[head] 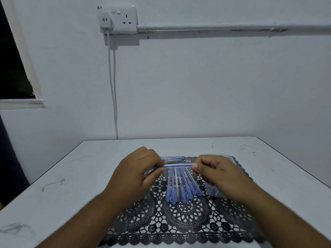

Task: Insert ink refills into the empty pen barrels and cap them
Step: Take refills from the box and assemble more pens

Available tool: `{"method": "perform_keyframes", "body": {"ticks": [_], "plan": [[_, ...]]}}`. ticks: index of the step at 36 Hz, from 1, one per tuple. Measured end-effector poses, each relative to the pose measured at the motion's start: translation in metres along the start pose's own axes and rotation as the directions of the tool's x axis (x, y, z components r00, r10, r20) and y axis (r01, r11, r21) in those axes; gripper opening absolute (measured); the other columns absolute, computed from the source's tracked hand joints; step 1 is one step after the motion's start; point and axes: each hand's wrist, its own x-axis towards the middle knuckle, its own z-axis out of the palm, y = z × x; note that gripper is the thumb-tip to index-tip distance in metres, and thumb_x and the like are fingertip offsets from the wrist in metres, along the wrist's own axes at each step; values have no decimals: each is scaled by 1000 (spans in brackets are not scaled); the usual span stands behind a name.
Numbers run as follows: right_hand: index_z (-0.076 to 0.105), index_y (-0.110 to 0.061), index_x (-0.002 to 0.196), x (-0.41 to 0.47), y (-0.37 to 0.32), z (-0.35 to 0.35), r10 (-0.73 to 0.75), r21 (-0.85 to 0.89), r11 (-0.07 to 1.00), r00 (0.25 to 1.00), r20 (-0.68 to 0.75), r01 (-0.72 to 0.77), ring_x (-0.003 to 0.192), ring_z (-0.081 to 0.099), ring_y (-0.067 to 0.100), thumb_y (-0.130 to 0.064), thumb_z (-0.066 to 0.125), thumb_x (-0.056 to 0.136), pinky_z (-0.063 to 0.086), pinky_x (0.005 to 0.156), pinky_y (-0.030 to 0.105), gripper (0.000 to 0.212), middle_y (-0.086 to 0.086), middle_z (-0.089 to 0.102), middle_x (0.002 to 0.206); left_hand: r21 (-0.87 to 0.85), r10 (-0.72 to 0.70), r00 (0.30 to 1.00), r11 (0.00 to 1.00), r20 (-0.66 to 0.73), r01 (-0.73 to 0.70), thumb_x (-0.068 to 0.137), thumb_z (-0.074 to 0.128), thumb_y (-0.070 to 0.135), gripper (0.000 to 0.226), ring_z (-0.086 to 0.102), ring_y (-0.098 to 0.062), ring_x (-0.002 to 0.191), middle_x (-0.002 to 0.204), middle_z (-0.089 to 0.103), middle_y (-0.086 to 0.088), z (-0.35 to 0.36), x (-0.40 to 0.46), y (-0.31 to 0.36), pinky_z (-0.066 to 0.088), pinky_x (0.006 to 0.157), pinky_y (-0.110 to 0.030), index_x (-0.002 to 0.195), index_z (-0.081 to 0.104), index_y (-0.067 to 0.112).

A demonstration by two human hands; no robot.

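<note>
A clear pen barrel [177, 165] with a blue core is held level above the mat, gripped at both ends. My left hand [138, 169] pinches its left end and my right hand [215, 171] pinches its right end. Below it, several blue-capped pens [180, 187] lie side by side on the black lace mat [179, 224], caps toward me. A few more pens or barrels [172, 157] lie crosswise at the mat's far edge, partly hidden by my left hand.
A clear plastic container [212, 191] sits on the mat under my right hand, mostly hidden. The mat lies on a white table [71, 176] against a wall. A wall socket [118, 18] with a hanging white cable is above the table's far edge.
</note>
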Motion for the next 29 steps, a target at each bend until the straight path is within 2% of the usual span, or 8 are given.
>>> {"method": "perform_keyframes", "body": {"ticks": [4, 6, 9, 12, 15, 20, 24, 29], "plan": [[70, -20, 91, 4, 1, 2, 31, 30, 999, 992, -124, -28, 46, 42, 0, -35, 58, 103, 36, 51, 10, 22, -16, 53, 51, -44, -117, 993, 992, -30, 115, 95, 59, 48, 24, 56, 0, 90, 92, 62, 22, 3, 8, -3, 43, 76, -17, 95, 73, 28], [70, -23, 94, 6, 3, 0, 40, 53, 998, 982, -184, -31, 45, 41, 3, -34, 58, 104, 36, 52, 15, 20, -15, 51, 50, -80, -222, 975, 972, -19, 219, 94, 68, 43, 16, 58, -2, 94, 94, 63, 19, 5, 15, -9, 45, 79, -20, 96, 77, 30], [72, -24, 93, 7, 8, -5, 72, 69, 996, 963, -259, -56, 47, 41, 7, -32, 59, 104, 37, 56, 24, 19, -16, 50, 50, -68, -357, 930, 929, 84, 363, 93, 74, 33, 5, 58, -1, 93, 95, 61, 15, 15, 25, -29, 47, 81, -25, 95, 78, 33], [74, -21, 91, 6, 10, -9, 81, 23, 997, 960, -267, -78, 43, 45, -3, -29, 58, 104, 37, 54, 16, 22, -18, 53, 47, 57, -435, 877, 900, 204, 433, 93, 73, 36, 8, 60, -7, 94, 96, 63, 13, 32, 32, -53, 51, 87, -37, 95, 80, 32], [73, -23, 89, 7, 10, -7, 71, -30, 996, 967, -244, -80, 41, 43, -1, -31, 58, 104, 32, 48, 12, 22, -17, 51, 45, 171, -488, 822, 873, 294, 457, 93, 72, 38, 10, 61, -13, 97, 97, 63, 11, 46, 35, -70, 53, 90, -39, 96, 80, 32], [70, -29, 84, 7, 9, -4, 46, -91, 994, 976, -214, -67, 51, 44, 10, -38, 59, 102, 36, 48, 13, 23, -13, 59, 53, 247, -530, 764, 848, 368, 469, 88, 75, 44, 7, 61, -13, 95, 94, 62, 15, 64, 41, -83, 54, 88, -38, 90, 76, 38], [69, -28, 80, 6, 9, -5, 28, -140, 989, 982, -189, -55, 44, 38, 3, -37, 60, 102, 36, 47, 10, 26, -15, 48, 47, 374, -489, 792, 856, 366, 356, 91, 69, 46, 14, 60, -13, 98, 100, 63, 14, 73, 45, -81, 49, 87, -35, 98, 74, 36], [71, -29, 81, 8, 11, -4, 18, -130, 991, 985, -172, -40, 47, 38, 5, -37, 60, 102, 35, 48, 12, 26, -13, 46, 50, 466, -461, 827, 837, 323, 285, 95, 65, 47, 20, 58, -15, 108, 109, 64, 12, 78, 48, -75, 44, 89, -34, 109, 70, 35]]}}
